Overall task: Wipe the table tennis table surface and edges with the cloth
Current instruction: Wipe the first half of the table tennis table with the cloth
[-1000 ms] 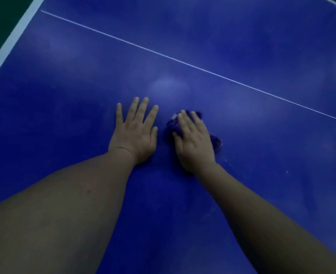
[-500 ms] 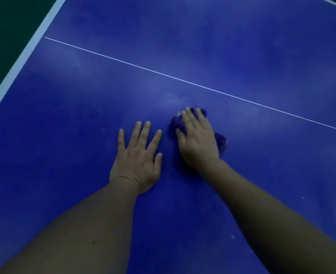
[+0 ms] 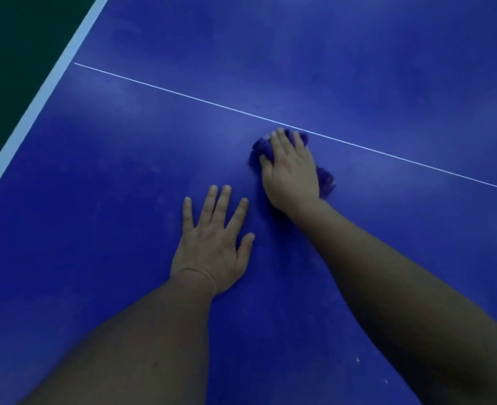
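Cloth (image 3: 324,178) farther forward under right hand (image 3: 292,173)

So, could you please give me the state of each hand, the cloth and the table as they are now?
Left hand: flat on the table, fingers spread, holding nothing.
Right hand: pressing down on the cloth, fingers fairly straight.
Crumpled purple cloth: bunched under the right hand, just short of the thin white line.
Blue table tennis table: hazy streaks, small white specks.

Your left hand (image 3: 212,247) is lying flat on the bench (image 3: 95,229). Your right hand (image 3: 292,171) is lying on the cloth (image 3: 324,178), ahead and to the right, just before the thin line (image 3: 183,96).
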